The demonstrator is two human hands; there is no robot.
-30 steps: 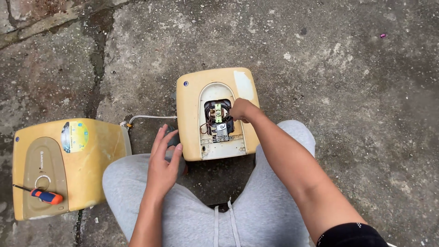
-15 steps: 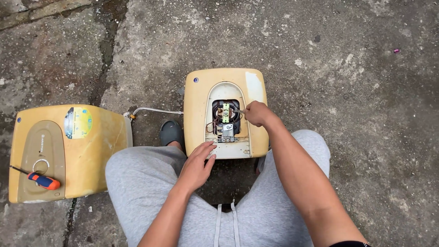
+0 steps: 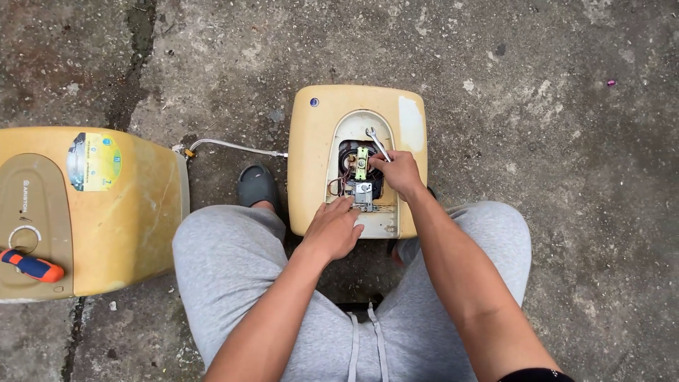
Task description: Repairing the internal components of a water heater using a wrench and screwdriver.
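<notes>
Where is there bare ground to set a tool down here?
Bare concrete lies right of the opened yellow unit and beyond it. Crowded: its opening, where the right hand holds a wrench and the left hand rests.

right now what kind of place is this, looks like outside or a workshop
Probably an outdoor yard used for repair work: stained, cracked concrete ground, two yellowed water heaters, one opened and one lying aside, and a wrench in the right hand.
</notes>
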